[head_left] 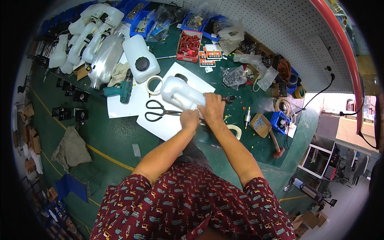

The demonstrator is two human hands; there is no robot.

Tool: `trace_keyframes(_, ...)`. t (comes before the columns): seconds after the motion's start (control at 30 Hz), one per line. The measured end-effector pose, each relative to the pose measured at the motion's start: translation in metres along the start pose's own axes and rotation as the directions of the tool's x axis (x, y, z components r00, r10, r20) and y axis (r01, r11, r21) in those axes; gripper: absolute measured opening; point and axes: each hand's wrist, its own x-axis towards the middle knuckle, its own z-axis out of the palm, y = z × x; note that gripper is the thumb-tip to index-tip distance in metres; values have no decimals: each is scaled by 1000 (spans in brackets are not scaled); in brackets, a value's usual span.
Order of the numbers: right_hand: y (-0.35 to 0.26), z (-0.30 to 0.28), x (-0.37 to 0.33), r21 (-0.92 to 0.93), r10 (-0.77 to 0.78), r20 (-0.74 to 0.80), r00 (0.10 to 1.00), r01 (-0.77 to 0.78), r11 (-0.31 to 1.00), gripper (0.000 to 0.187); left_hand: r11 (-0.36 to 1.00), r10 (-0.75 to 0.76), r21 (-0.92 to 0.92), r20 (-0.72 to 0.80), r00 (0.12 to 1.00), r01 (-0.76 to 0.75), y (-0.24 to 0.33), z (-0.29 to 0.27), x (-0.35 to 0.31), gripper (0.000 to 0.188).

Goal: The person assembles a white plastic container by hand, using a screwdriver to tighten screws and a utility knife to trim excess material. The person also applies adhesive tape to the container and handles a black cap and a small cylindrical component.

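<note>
Seemingly, you're working on the white container [176,90] beneath your fingers [209,96]. Your part-open right hand [215,107] grips its end; your left hand [190,119] curls nearby, hold unclear. The next move likely needs steady bracing.

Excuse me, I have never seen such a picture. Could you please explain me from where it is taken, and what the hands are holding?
There is no machine here: a person works with two bare hands. The one picture comes from a wide, round-looking camera on the person's head, looking down, so straight edges bend near the rim.

On the green table, a white plastic container with a black cap lies over white paper. The right hand is on its near right end; the left hand is close beside it, its fingertips too hidden to show what they grip.

Around them lie black-handled scissors, a tape roll, a teal drill and a red box of small red parts.
</note>
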Motion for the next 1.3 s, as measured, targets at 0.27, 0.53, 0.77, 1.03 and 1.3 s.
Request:
trace_keyframes(0.27,8,10,-4,-82,-50,-25,998,48,995,66,999,24,22,-4,1000,-24,-5,0,-2,29)
trace_keyframes(0.53,9,13,-6,-84,-86,-53,995,82,993,67,977,108,183,19,994,-110,-12,-17,2,35)
trace_keyframes(0.77,7,11,-7,-78,-87,-33,996,85,993,67,874,263,402,79,962,-272,-36,-29,31,37)
trace_keyframes(1.03,23,-5,-20,233,-20,-163,987,58,971,61,856,184,411,323,928,-313,-2,-92,12,28)
trace_keyframes(1.3,56,16,-117,247,60,-7,998,-57,967,60,788,235,501,291,927,-357,-9,-170,12,15)
